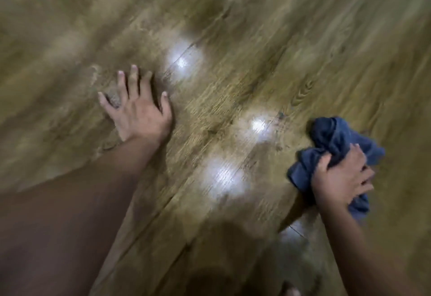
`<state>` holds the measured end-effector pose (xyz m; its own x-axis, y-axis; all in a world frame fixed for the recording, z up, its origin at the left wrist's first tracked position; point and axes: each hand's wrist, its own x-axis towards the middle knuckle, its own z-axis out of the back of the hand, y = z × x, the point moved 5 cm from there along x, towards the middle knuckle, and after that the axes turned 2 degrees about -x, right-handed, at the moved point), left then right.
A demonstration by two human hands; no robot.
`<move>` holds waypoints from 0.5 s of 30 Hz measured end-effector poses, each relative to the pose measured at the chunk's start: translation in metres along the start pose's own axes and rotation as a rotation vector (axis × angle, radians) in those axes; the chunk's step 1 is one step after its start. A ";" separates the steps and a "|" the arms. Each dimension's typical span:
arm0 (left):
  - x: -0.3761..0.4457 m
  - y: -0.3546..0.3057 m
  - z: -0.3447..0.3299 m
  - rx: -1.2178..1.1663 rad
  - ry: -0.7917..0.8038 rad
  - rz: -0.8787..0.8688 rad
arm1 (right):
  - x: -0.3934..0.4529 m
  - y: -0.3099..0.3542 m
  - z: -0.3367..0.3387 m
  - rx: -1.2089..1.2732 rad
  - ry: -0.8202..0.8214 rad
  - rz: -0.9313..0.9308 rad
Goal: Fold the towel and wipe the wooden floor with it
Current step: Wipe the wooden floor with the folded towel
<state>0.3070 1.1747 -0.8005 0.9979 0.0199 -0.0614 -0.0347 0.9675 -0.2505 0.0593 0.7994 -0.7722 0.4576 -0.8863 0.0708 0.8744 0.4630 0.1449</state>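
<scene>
A dark blue towel (331, 141), bunched and crumpled, lies on the wooden floor (256, 39) at the right. My right hand (342, 179) grips it from above, fingers curled into the cloth, and part of the towel is hidden under the palm. My left hand (137, 109) lies flat on the floor at the left of centre, fingers spread and straight, holding nothing. The two hands are far apart. The view is blurred by motion.
Brown planks with diagonal seams fill the view. Several bright light reflections (257, 125) shine on the boards between my hands. A dark shadow (221, 260) falls on the floor at the bottom centre.
</scene>
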 end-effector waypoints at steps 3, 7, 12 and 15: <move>-0.001 -0.001 0.000 0.007 -0.005 0.010 | -0.007 0.022 -0.001 -0.005 -0.038 -0.119; -0.003 0.003 -0.002 0.007 -0.012 0.003 | -0.010 0.066 -0.007 -0.031 0.044 -0.230; -0.003 0.002 -0.002 0.034 -0.007 0.004 | -0.030 0.191 -0.020 0.029 0.163 -0.004; -0.001 0.002 -0.002 0.041 -0.011 -0.002 | -0.055 0.295 -0.033 0.043 0.240 0.271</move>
<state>0.3054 1.1766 -0.8025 0.9985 0.0207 -0.0505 -0.0309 0.9771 -0.2107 0.2972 0.9842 -0.7656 0.7012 -0.7028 -0.1202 0.7108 0.6760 0.1942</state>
